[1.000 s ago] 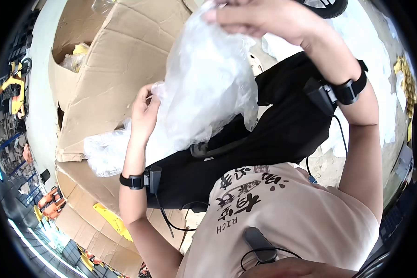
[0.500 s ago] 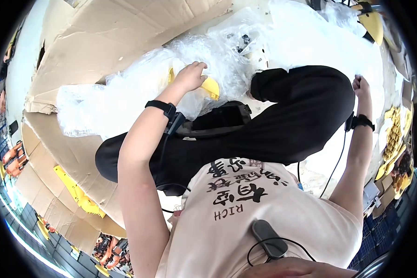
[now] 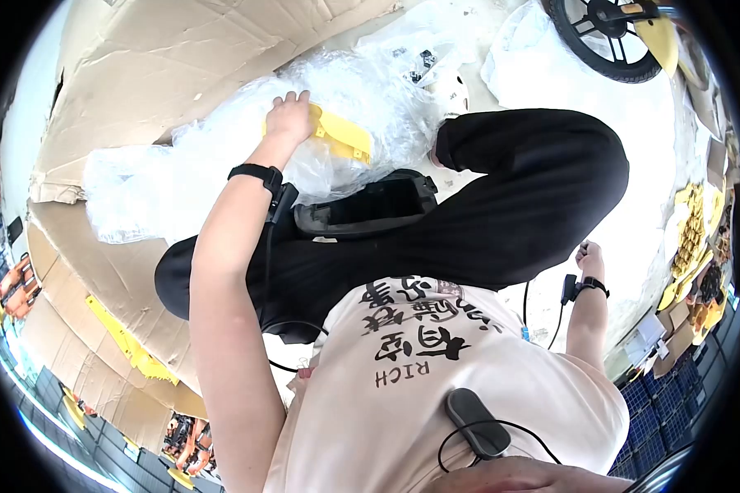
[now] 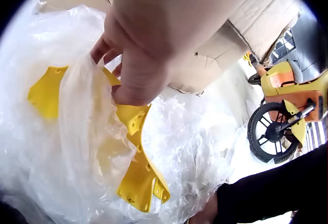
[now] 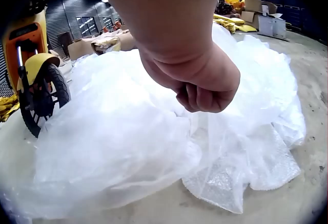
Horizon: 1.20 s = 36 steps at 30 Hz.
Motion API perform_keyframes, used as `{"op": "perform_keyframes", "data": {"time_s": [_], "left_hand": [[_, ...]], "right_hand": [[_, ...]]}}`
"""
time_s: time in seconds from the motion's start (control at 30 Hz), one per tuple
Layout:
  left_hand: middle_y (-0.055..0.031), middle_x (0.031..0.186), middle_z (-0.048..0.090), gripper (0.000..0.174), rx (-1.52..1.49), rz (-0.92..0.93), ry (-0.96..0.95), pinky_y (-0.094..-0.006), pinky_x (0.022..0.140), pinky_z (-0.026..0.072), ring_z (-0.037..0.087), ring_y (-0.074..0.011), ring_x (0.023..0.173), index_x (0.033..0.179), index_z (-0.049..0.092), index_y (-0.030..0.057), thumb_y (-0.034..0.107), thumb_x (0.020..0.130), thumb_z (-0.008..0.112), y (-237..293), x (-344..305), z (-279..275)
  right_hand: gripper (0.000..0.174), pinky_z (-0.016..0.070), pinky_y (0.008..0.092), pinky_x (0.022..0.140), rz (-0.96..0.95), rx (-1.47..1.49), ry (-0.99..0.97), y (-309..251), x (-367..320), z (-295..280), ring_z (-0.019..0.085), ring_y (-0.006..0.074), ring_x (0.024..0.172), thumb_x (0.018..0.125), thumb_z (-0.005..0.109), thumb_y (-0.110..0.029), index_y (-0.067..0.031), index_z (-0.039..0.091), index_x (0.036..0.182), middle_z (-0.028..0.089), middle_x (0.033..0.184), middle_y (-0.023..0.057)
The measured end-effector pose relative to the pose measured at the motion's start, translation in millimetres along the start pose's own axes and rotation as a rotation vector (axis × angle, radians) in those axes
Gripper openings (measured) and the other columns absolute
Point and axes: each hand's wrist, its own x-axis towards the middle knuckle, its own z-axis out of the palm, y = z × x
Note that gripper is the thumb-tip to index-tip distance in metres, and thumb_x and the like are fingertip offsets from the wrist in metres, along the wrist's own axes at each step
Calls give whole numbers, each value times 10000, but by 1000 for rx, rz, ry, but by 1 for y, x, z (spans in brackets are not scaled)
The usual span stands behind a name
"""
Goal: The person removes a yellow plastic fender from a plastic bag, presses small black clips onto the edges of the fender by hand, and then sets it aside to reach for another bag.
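Observation:
My left hand (image 3: 290, 117) grips a curved yellow plastic part (image 3: 341, 140), thumb on its near edge and fingers behind it. In the left wrist view, cloudy plastic film (image 4: 84, 106) covers the middle of the yellow part (image 4: 137, 178). This part has small holes and tabs along one edge and lies over crumpled clear wrap (image 3: 222, 156). Off to the right beside the knee, my right hand (image 5: 205, 88) is curled into a fist at a large billowing sheet of white plastic film (image 5: 118, 137). Its fingertips are mostly hidden.
A large cardboard sheet (image 3: 156, 66) stands at the left and back. Near the crossed legs sits a dark tray-like piece (image 3: 370, 205). A small bike's wheel (image 3: 608, 37) is at the upper right. Yellow parts (image 3: 691, 238) are piled at the far right, and another yellow piece (image 3: 127, 341) lies on cardboard.
The film, first held up in front of both hands, is now at the right side with my right hand, uncovering the wheel. My left hand has come down onto the yellow part.

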Motion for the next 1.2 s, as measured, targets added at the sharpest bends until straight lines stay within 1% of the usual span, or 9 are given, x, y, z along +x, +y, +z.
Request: {"op": "perform_keyframes", "data": {"time_s": [0.1, 0.23, 0.37, 0.5, 0.67, 0.8, 0.9, 1.07, 1.2], "left_hand": [[-87, 1165, 664, 433, 131, 16, -51, -404, 936, 473, 582, -284, 1134, 1309, 577, 188, 146, 879, 544, -5, 5, 0], [-16, 992, 721, 286, 413, 176, 22, -383, 921, 400, 612, -211, 1046, 1118, 706, 197, 171, 864, 577, 2, 3, -1], [-1, 924, 735, 214, 604, 339, -11, -381, 926, 343, 623, -161, 1009, 931, 760, 168, 170, 892, 550, 12, -4, -7], [-28, 809, 721, 186, 237, 426, 81, -344, 892, 387, 644, -160, 862, 974, 763, 175, 186, 839, 635, 3, -34, -57], [-86, 887, 739, 184, -1039, 424, 245, -321, 755, 525, 691, -190, 839, 1047, 715, 23, 70, 880, 651, -6, -77, -96], [-58, 958, 685, 238, -1158, 183, 343, -271, 822, 481, 606, -120, 856, 1086, 659, -28, 175, 962, 642, 0, -119, -138], [-75, 1127, 650, 305, -1615, 359, 418, -272, 892, 461, 591, -110, 1022, 1205, 593, -10, 171, 965, 638, 1, -129, -148], [-60, 1024, 653, 322, -1412, 273, 496, -271, 824, 461, 589, -125, 897, 1140, 603, -23, 230, 950, 667, -4, -151, -164], [-94, 1030, 668, 282, -1271, 166, 550, -282, 833, 489, 603, -115, 911, 1116, 625, -60, 184, 975, 625, -10, -156, -165]], "right_hand": [[357, 226, 257, 371, -177, 88, 60, -29, 94, -73, 279, 107, 386, 996, 356, -206, -138, 403, 648, 344, 506, -30], [328, 296, 228, 534, -465, 280, 80, -99, -7, -25, 335, 98, 528, 1011, 434, -202, -131, 425, 691, 407, 619, -33], [207, 218, 245, 451, -675, 533, 1, -167, -176, 68, 273, 82, 460, 960, 611, -146, -86, 526, 781, 439, 612, -28], [417, 210, 210, 490, -995, 395, -522, -189, -335, 117, 258, 55, 566, 1049, 451, -179, 13, 447, 1419, 314, 686, -33], [385, 196, 186, 481, -1214, 69, -1093, -159, -467, 162, 254, 23, 554, 1058, 419, -199, 16, 485, 1370, 304, 684, -58], [353, 171, 177, 455, -1147, -141, -1170, -130, -500, 211, 219, -4, 513, 1049, 449, -263, -41, 575, 1292, 285, 637, -97], [380, 183, 178, 466, -1088, -420, -1251, -103, -539, 243, 253, -11, 514, 1035, 487, -286, -33, 585, 1300, 309, 608, -105], [330, 335, 231, 567, -1567, -573, -1165, -80, -547, 290, 369, 64, 619, 1006, 535, -162, -5, 565, 1295, 436, 669, -22], [310, 388, 263, 617, -1405, -749, -1372, -58, -549, 294, 407, 97, 662, 983, 577, -143, -27, 566, 1270, 493, 726, 23]]}}
